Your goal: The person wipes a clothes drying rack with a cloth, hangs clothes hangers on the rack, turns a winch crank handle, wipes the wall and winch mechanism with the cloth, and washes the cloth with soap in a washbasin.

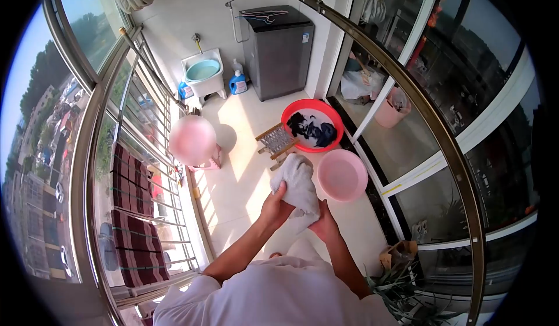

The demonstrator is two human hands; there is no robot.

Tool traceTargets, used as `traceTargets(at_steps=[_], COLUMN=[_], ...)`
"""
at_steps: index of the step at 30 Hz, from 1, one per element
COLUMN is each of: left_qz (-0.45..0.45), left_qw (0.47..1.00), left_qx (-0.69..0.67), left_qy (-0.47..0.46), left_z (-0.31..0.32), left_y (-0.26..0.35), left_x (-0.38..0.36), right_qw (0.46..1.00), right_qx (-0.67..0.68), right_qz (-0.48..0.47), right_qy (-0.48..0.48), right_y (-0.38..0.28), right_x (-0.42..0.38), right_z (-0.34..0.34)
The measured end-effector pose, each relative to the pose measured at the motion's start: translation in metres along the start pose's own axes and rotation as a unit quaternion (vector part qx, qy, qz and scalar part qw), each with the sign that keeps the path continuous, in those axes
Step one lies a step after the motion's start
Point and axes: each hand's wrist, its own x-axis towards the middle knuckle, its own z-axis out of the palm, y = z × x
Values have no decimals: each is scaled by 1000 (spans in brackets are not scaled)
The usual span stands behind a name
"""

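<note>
Between my two hands, in front of my chest, is a bunched white cloth (297,183), possibly a towel. My left hand (277,208) grips its left side, with the thumb on top. At the lower right, my right hand (326,221) has hold of the cloth's edge; its fingers are partly hidden. Beyond the cloth stands a washboard (276,141) with a wooden frame, leaning by a red basin (333,111). Dark wet clothes (314,131) lie in the basin in sudsy water. A pink basin (342,175) sits on the floor to the right.
Another pink basin (192,139) rests on a pink stool (207,161) at left. A grey washing machine (278,58), blue detergent bottle (238,83) and small sink (205,86) stand at the back. Window railings line the left, glass doors the right. A plant (402,294) is near my right side.
</note>
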Motion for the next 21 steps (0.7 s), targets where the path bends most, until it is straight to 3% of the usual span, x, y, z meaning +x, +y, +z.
traceTargets(at_steps=[3, 7, 11, 14, 16, 21], left_qz=[6, -1, -62, -24, 74, 201], left_qw=[999, 997, 963, 881, 828, 842], left_qx=[-21, 41, 218, 417, 515, 485], left_qy=[31, 62, 147, 222, 210, 122], left_z=[-28, -69, -134, -153, -159, -126], left_y=[30, 74, 154, 224, 269, 341], left_x=[29, 85, 155, 196, 234, 325], right_qw=[984, 997, 981, 965, 952, 953], right_qx=[148, -28, -68, -72, -145, -260], right_qz=[66, -46, -131, -203, -235, -150], right_qy=[-70, 53, 123, 147, 132, -27], right_y=[-22, -50, -93, -136, -159, -173], right_x=[48, 150, 269, 349, 398, 509], right_z=[50, 70, 59, 81, 111, 185])
